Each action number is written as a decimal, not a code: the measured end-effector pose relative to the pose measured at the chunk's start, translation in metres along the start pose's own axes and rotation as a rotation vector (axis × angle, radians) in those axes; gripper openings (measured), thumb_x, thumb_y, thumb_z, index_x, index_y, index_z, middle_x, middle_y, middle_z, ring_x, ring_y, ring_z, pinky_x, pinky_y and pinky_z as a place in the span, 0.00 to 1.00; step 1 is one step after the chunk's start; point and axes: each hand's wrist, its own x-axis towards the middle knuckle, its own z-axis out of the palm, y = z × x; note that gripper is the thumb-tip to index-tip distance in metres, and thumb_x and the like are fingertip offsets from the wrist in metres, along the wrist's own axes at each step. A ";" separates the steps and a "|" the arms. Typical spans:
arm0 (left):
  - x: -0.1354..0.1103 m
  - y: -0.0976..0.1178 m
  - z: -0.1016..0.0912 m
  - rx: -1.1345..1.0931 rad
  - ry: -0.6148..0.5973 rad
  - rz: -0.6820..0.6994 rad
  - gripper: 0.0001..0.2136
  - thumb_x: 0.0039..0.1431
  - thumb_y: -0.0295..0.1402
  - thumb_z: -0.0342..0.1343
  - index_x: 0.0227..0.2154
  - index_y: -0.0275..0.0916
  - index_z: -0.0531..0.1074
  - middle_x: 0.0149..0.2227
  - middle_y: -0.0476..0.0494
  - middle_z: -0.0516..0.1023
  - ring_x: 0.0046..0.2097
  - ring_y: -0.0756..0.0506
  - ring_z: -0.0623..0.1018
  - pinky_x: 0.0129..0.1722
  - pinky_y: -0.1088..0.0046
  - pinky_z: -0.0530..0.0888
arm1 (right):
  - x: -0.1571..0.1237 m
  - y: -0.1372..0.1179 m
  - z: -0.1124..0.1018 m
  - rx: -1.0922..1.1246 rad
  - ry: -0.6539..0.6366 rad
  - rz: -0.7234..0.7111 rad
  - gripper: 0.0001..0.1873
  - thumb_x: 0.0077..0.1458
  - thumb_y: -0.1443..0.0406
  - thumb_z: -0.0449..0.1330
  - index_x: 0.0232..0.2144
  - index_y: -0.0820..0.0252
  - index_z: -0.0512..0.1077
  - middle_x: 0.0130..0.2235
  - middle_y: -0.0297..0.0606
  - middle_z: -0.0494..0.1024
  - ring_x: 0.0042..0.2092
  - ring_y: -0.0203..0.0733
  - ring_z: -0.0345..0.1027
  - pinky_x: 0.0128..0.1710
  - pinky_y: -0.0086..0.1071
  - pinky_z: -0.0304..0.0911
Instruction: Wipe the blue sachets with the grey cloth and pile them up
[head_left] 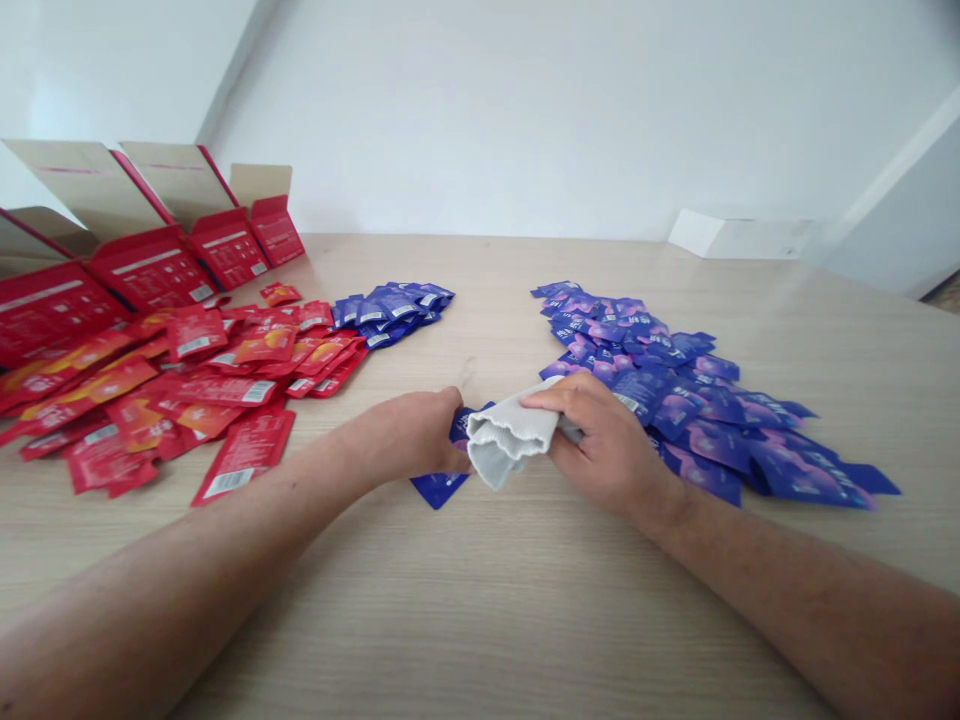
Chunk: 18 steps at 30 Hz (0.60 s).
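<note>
My left hand (409, 435) is closed on a blue sachet (442, 486) that lies on the table at the centre. My right hand (600, 440) grips a bunched grey cloth (504, 435), which rests over that sachet right beside my left fingers. A large spread of blue and purple sachets (690, 400) lies just right of my right hand. A small pile of blue sachets (390, 310) sits beyond my left hand.
Many red sachets (172, 390) cover the left of the wooden table (480, 620). Several open red cartons (150, 265) stand at the back left. A white box (739, 238) lies at the back right by the white wall.
</note>
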 end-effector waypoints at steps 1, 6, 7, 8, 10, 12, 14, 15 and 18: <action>0.002 0.000 -0.001 -0.030 -0.012 0.007 0.26 0.47 0.51 0.59 0.46 0.41 0.73 0.41 0.38 0.81 0.39 0.39 0.79 0.31 0.70 0.69 | 0.000 -0.001 0.001 0.007 -0.015 -0.001 0.22 0.54 0.77 0.60 0.49 0.56 0.73 0.44 0.41 0.75 0.46 0.45 0.70 0.49 0.41 0.68; 0.014 -0.009 0.002 -0.278 -0.190 0.012 0.15 0.58 0.44 0.50 0.37 0.40 0.75 0.30 0.45 0.80 0.28 0.46 0.78 0.26 0.74 0.69 | -0.003 -0.002 0.002 0.036 -0.109 -0.019 0.22 0.54 0.78 0.60 0.50 0.56 0.73 0.44 0.41 0.74 0.47 0.45 0.69 0.50 0.40 0.68; 0.015 -0.011 0.005 -0.326 -0.214 0.009 0.15 0.59 0.44 0.48 0.36 0.39 0.75 0.27 0.46 0.79 0.25 0.47 0.77 0.24 0.75 0.68 | -0.003 -0.001 0.003 0.034 -0.133 -0.020 0.22 0.54 0.78 0.59 0.50 0.56 0.73 0.45 0.41 0.74 0.48 0.45 0.69 0.50 0.40 0.67; 0.017 -0.011 0.008 -0.370 -0.223 0.007 0.15 0.60 0.43 0.47 0.35 0.39 0.75 0.25 0.47 0.78 0.23 0.48 0.77 0.22 0.75 0.68 | -0.003 0.001 0.003 0.030 -0.161 -0.021 0.22 0.54 0.78 0.59 0.50 0.56 0.73 0.45 0.41 0.74 0.48 0.45 0.69 0.51 0.40 0.67; 0.018 -0.008 0.015 -0.449 -0.208 0.003 0.14 0.59 0.43 0.48 0.34 0.39 0.74 0.23 0.48 0.76 0.22 0.48 0.76 0.20 0.77 0.67 | -0.004 0.004 0.005 0.012 -0.229 -0.026 0.22 0.55 0.77 0.59 0.50 0.57 0.74 0.45 0.42 0.74 0.49 0.46 0.69 0.52 0.41 0.67; 0.018 -0.002 0.022 -0.526 -0.185 -0.001 0.13 0.59 0.42 0.49 0.33 0.39 0.73 0.23 0.49 0.75 0.22 0.48 0.76 0.19 0.77 0.68 | -0.004 0.004 0.008 -0.013 -0.295 -0.025 0.21 0.55 0.77 0.59 0.49 0.58 0.74 0.45 0.42 0.75 0.48 0.46 0.69 0.52 0.42 0.67; 0.018 0.004 0.027 -0.583 -0.163 0.003 0.12 0.60 0.42 0.48 0.32 0.39 0.72 0.22 0.50 0.75 0.22 0.48 0.76 0.18 0.77 0.68 | -0.004 -0.001 0.010 -0.018 -0.340 -0.024 0.20 0.55 0.77 0.58 0.48 0.58 0.75 0.45 0.43 0.76 0.48 0.46 0.69 0.52 0.43 0.66; 0.017 0.006 0.028 -0.597 -0.156 0.006 0.12 0.60 0.41 0.49 0.31 0.40 0.72 0.22 0.50 0.75 0.22 0.48 0.76 0.18 0.77 0.68 | -0.004 -0.006 0.011 -0.008 -0.363 -0.031 0.20 0.55 0.77 0.59 0.48 0.59 0.75 0.44 0.42 0.76 0.48 0.46 0.70 0.52 0.42 0.66; 0.016 0.008 0.029 -0.609 -0.153 0.029 0.10 0.59 0.41 0.49 0.30 0.41 0.71 0.21 0.51 0.74 0.22 0.47 0.76 0.17 0.76 0.69 | -0.003 -0.020 0.012 0.033 -0.459 -0.094 0.18 0.55 0.76 0.59 0.46 0.57 0.77 0.43 0.41 0.77 0.45 0.44 0.70 0.48 0.39 0.67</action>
